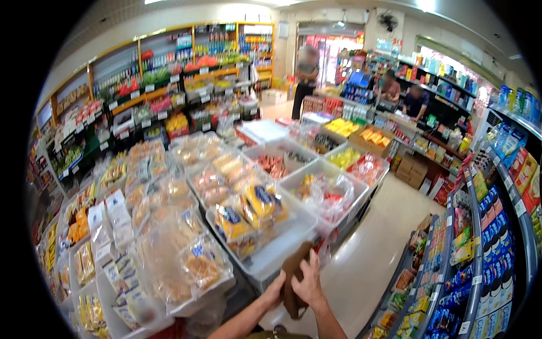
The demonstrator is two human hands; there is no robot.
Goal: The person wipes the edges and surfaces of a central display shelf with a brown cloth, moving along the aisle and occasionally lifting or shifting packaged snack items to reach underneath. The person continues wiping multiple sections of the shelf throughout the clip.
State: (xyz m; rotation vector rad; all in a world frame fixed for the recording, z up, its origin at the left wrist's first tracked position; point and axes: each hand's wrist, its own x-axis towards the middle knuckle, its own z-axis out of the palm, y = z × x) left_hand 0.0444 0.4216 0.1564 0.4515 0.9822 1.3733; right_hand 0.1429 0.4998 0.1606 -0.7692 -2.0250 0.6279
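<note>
Both my hands are at the lower middle, over the near corner of the display bins. A folded brown cloth [293, 279] hangs between them. My left hand [273, 290] pinches its left side near the middle. On its right side lies my right hand [308, 277], with fingers spread across the fabric. Just beyond the cloth stands a translucent plastic bin [281, 250] with yellow bread packages [247, 212]. To the left, another bin holds clear-bagged round pastries [201, 265]. A bin with a crumpled clear bag [334, 195] is ahead on the right.
Shelves of blue snack packets [493, 241] rise close on the right, across a tiled aisle [364, 258]. A person [305, 78] stands near the entrance; two people are behind the counter [398, 118]. Produce racks [169, 89] line the left wall.
</note>
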